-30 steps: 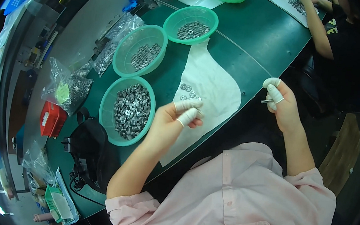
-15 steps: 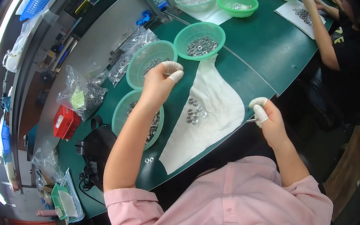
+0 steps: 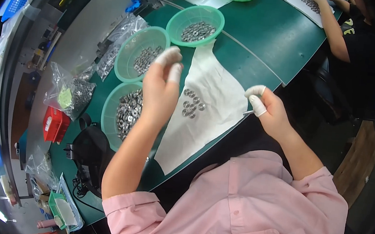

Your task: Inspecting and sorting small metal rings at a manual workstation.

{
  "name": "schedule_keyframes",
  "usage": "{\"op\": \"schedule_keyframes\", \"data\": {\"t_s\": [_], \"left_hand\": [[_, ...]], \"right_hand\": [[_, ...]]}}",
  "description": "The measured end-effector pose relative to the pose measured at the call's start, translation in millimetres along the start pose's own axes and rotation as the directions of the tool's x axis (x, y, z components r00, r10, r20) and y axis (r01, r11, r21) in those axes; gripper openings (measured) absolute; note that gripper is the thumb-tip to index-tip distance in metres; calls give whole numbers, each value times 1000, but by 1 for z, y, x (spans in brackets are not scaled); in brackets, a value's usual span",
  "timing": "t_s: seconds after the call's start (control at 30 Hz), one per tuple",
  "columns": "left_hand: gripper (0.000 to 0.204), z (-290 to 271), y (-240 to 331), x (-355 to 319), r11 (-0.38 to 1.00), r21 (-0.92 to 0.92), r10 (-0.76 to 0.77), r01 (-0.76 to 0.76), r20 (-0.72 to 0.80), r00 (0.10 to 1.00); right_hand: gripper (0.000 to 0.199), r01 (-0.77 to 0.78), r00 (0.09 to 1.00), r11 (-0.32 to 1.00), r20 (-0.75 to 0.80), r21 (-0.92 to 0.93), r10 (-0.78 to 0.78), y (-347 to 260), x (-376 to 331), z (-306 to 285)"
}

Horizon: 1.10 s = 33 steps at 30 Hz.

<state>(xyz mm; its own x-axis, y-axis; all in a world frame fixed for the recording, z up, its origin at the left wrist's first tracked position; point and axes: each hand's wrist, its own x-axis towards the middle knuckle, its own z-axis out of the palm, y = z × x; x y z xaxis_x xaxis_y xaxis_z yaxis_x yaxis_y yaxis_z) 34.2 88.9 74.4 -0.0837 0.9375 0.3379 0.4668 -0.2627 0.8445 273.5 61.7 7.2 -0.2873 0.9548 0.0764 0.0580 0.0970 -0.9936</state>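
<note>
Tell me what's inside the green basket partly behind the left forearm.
The green basket holds silvery metal parts. The left forearm hides the basket's right side; contents there or beneath the top layer cannot be seen.

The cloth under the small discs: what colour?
The cloth is white, as the head view shows.

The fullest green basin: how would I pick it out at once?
On the green table, three round green basins of metal parts run in a slanting row beside the white cloth. Take the basin nearest the pink shirt, partly hidden behind the left forearm. Its heap spreads far wider than those in the other two.
</note>
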Motion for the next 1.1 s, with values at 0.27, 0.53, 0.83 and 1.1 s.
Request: {"op": "schedule_keyframes", "data": {"t_s": [0.27,0.53,0.83,1.1], "left_hand": [[24,-8,-27,-122,956,39,257,-290,362,896],[26,-26,-52,-134,942,6,316,-336,328,890],[26,-40,-73,-142,947,20,296,-322,346,890],[25,-47,-78,-149,937,25,319,-349,352,880]], "right_hand": [[16,472,881,700,317,-537,-351,-15,44,81],[32,582,810,403,544,-706,-217,-10,69,132],[13,706,701,78,710,-704,63,-32,76,183],[13,637,751,162,654,-753,87,-27,73,184]]}}
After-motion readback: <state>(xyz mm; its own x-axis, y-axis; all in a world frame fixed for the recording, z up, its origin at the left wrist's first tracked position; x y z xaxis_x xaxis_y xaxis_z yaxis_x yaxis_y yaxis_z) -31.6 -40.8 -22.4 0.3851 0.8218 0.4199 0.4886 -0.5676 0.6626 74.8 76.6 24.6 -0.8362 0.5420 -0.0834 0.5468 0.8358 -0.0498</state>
